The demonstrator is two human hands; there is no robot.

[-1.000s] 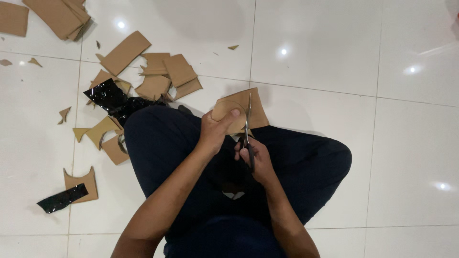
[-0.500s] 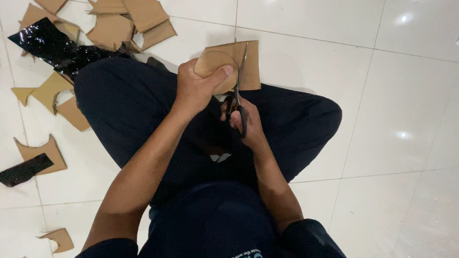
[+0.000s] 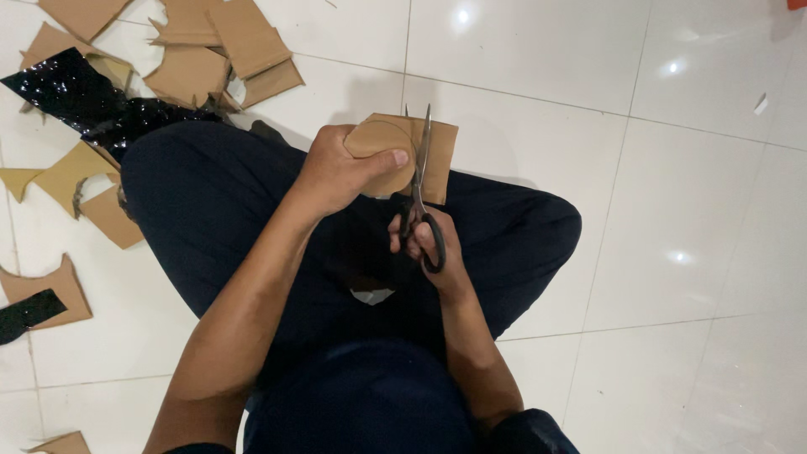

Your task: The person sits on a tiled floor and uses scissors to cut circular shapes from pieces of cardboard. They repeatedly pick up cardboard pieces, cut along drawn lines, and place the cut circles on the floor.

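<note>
At the far left of the white glossy tiled floor (image 3: 639,193) lie several flat brown cardboard offcuts (image 3: 80,176) with curved bites missing from their edges, and between them a shiny black crumpled plastic sheet (image 3: 80,97). A small black strip (image 3: 29,313) rests on one offcut near the lower left. More brown cardboard scraps (image 3: 223,50) are piled at the top, just beyond the knee of the dark blue trousers (image 3: 210,202).

The person sits cross-legged. The left hand (image 3: 340,172) is clenched on a brown cardboard piece with a drawn round outline (image 3: 395,151), the thumb pressing on top of the rounded part. This cardboard is held in the air above the lap, near the middle of the view. Just to the right of it, the right hand (image 3: 429,244) grasps the black-handled metal scissors (image 3: 419,189), fingers through the loops, and the blades point up along the right side of the round shape.

I judge that the cut is partly done: the left side of the piece already looks rounded, while a straight rectangular strip remains on the right of the blades and at the top. The earlier offcuts suggest other shapes are already finished.

The right side of the floor gives wide open room, only a tiny white scrap (image 3: 760,104) lies there. The left side is crowded with scraps close to the leg.
</note>
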